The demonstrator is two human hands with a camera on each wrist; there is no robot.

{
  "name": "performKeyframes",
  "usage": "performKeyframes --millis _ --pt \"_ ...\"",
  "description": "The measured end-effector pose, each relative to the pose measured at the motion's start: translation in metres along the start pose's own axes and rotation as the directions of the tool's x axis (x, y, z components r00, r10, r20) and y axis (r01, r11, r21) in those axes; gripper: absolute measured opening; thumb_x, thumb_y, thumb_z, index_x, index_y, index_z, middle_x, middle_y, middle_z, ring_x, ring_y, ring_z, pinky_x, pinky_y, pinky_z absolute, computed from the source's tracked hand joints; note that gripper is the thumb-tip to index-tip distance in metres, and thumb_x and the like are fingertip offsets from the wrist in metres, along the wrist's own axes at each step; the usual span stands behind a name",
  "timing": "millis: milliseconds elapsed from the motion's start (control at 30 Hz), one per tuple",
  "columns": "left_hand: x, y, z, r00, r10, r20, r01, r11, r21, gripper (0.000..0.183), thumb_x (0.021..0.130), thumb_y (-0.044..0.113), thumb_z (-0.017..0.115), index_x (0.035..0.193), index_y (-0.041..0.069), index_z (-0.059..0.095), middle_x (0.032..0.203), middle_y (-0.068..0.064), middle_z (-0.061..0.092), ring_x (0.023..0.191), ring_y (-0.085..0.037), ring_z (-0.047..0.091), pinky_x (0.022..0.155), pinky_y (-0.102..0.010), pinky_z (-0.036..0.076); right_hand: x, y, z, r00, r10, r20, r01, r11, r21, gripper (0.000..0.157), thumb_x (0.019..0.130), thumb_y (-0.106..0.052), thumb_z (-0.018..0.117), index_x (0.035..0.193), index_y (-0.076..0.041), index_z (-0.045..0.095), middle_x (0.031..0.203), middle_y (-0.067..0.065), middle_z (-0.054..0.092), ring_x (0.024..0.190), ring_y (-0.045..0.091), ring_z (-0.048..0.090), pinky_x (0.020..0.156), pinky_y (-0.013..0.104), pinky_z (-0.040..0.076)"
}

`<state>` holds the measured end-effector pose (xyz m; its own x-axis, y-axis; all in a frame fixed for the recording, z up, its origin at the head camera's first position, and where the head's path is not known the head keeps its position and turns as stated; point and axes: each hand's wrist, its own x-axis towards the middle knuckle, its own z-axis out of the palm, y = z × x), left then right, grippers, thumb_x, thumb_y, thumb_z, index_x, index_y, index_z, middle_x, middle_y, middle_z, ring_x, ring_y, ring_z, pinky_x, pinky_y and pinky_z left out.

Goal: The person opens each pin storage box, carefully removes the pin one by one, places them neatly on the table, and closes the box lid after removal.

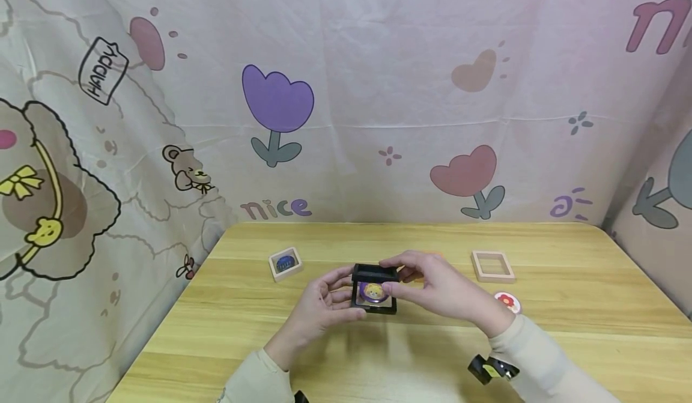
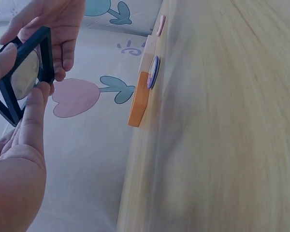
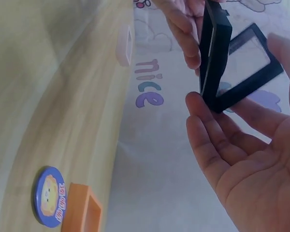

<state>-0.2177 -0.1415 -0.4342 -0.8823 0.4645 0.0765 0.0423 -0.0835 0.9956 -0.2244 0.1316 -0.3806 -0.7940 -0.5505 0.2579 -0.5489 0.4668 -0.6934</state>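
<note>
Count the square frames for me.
4: black frame in left hand and right hand; left pale frame and right pale frame on the table; orange frame, mostly hidden behind the right hand in head view.

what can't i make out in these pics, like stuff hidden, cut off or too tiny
Head view: most of the orange frame, hidden behind the right hand.
Head view: the right edge of the purple-rimmed badge, covered by the right thumb.
Head view: markings on the blue piece, too small to read.
Left wrist view: part of the left hand, cut off by the left edge.
</note>
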Motion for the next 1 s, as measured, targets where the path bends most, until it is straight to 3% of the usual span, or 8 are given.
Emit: performKeyframes --millis 100,200,300,500,700,1000 --pt "0.0011 -0.0006 0.0006 1.0 -0.008 0.002 0.008 1.0 -0.004 0.098 0.08 0.005 0.093 0.161 -0.004 0.038 0.14 -0.019 0.063 0.113 -0.016 0.075 0.101 -0.033 0.063 0.0015 0.0008 0.0013 0.999 0.042 -0.014 -0.041 0.999 0.015 0.041 0.106 -0.041 0.068 0.135 -0.012 0.072 0.115 0.0 0.078 0.097 0.007 0.074 0.086 0.027 0.063" --pt "0.0018 -0.0012 0.0008 1.0 -0.012 0.006 0.012 1.0 -0.008 0.099 0.08 0.004 0.093 0.161 -0.005 0.036 0.14 -0.017 0.064 0.111 -0.017 0.075 0.1 -0.033 0.063 0.0034 0.0012 0.0019 0.996 0.09 -0.012 -0.089 0.995 0.048 0.039 0.109 -0.042 0.063 0.134 -0.014 0.073 0.103 -0.002 0.078 0.074 0.009 0.068 0.064 0.026 0.059" --pt "0.0017 -0.0017 0.0005 1.0 -0.018 0.01 0.018 1.0 -0.009 0.1 0.08 0.004 0.093 0.162 -0.005 0.035 0.138 -0.015 0.066 0.109 -0.017 0.076 0.098 -0.034 0.064 0.005 0.0019 0.0022 0.993 0.114 -0.008 -0.113 0.991 0.075 0.038 0.111 -0.042 0.06 0.132 -0.014 0.074 0.099 -0.001 0.077 0.064 0.011 0.061 0.055 0.028 0.054" --pt "0.001 -0.0026 0.0006 0.999 -0.011 0.036 0.011 1.0 0.0 0.096 0.082 -0.002 0.089 0.161 -0.004 0.036 0.128 -0.006 0.07 0.101 -0.015 0.077 0.092 -0.033 0.066 0.0071 0.0058 0.0032 0.995 0.094 -0.03 -0.092 0.994 0.059 0.035 0.113 -0.04 0.053 0.122 -0.014 0.076 0.104 -0.004 0.079 0.094 0.012 0.072 0.084 0.027 0.059" --pt "0.0008 -0.0045 0.0005 0.999 -0.009 0.048 0.008 1.0 0.028 0.093 0.081 -0.007 0.085 0.161 -0.001 0.037 0.115 0.001 0.072 0.091 -0.01 0.074 0.086 -0.028 0.066 0.0094 0.0074 0.0026 0.994 0.109 -0.027 -0.106 0.991 0.079 0.037 0.114 -0.039 0.05 0.112 -0.013 0.076 0.096 -0.003 0.078 0.091 0.016 0.071 0.081 0.028 0.059" --pt "-0.0003 -0.0037 0.0 0.999 -0.029 0.046 0.025 0.996 0.086 0.093 0.081 -0.006 0.084 0.161 0.0 0.037 0.106 0.002 0.075 0.089 -0.01 0.072 0.086 -0.025 0.065 0.0103 0.0102 0.0026 0.988 0.154 -0.002 -0.153 0.983 0.102 0.048 0.116 -0.042 0.045 0.131 -0.008 0.075 0.102 0.001 0.079 0.095 0.018 0.071 0.084 0.03 0.059"
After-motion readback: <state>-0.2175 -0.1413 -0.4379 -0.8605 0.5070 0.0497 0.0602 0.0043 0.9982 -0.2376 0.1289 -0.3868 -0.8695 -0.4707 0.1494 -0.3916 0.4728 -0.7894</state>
